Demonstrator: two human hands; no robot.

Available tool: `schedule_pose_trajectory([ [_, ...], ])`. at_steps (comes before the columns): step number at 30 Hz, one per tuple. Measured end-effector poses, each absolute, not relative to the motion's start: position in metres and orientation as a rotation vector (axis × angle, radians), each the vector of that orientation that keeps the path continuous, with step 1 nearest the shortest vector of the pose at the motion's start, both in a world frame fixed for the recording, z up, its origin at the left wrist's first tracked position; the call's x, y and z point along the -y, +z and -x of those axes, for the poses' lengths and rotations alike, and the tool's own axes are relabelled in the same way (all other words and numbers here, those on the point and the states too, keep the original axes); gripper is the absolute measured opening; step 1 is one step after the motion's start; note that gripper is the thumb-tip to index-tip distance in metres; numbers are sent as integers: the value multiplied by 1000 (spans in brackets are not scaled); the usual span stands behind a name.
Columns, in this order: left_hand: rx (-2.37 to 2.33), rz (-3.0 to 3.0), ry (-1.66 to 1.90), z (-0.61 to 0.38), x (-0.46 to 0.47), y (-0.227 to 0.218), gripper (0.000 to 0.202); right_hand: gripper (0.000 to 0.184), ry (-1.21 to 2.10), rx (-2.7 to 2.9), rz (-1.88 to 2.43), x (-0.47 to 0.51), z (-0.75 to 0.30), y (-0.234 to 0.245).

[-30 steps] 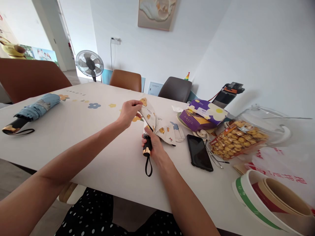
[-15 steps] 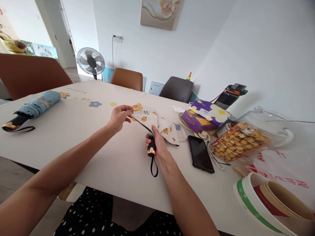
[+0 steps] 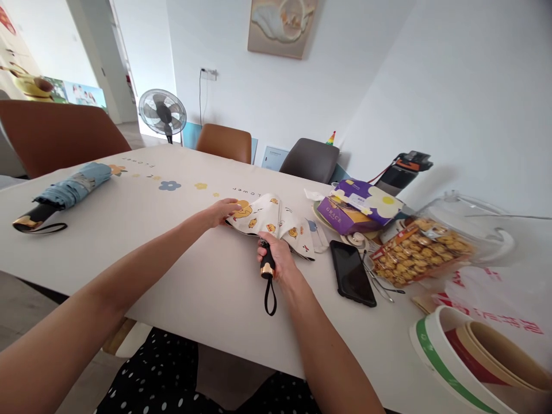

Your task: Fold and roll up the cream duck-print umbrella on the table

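A white folding umbrella (image 3: 259, 215) printed with yellow ducks lies partly spread, its canopy loose and creased on the table. My right hand (image 3: 278, 257) is wrapped round its black handle, which has a gold band and a wrist loop hanging toward me. At the canopy's left edge my left hand (image 3: 225, 213) has its fingers on the fabric beside a large duck print, with the edge between them; part of the fingers is hidden. Farther left lies a second umbrella (image 3: 77, 185), light blue and folded, with a black and gold handle.
Right of the umbrella lie a black phone (image 3: 352, 273) and glasses (image 3: 382, 282). Behind them are a purple box (image 3: 345, 213), a clear jug (image 3: 483, 230) and a pack of cookies (image 3: 422, 247). Paper bowls (image 3: 435, 345) stand near right. Chairs and a fan (image 3: 163, 112) are beyond the table.
My left hand has drawn a canopy panel outward and laid it lower, so the fabric is spread wider. My right hand keeps its hold on the handle. The view has shifted slightly.
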State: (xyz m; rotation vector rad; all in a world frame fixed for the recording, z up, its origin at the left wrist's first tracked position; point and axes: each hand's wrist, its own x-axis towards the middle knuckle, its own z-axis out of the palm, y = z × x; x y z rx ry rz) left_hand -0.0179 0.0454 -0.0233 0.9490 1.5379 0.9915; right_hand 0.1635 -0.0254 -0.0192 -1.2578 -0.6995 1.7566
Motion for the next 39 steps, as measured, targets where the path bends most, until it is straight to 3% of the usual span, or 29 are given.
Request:
schedule_pose_trajectory([
  [6, -1657, -1274, 1007, 6, -53, -34, 34, 18, 1785, 704, 1238, 25, -169, -13],
  [12, -1815, -1561, 974, 0, -49, -48, 21, 18, 1791, 763, 1311, 24, -171, -12],
  [21, -2070, -2027, 665, -10, -37, -47, 30, 18, 1681, 820, 1327, 28, -166, -12],
  [27, -1673, -1974, 1292, -32, -30, -37, 39, 17, 1702, 882, 1290, 32, -160, -15],
  [31, -1441, -1568, 1297, -47, -27, -25, 51, 17, 1746, 923, 1219, 38, -154, -18],
  [39, -1456, -1191, 1395, -48, -25, -20, 54, 17, 1821, 996, 1114, 44, -150, -20],
])
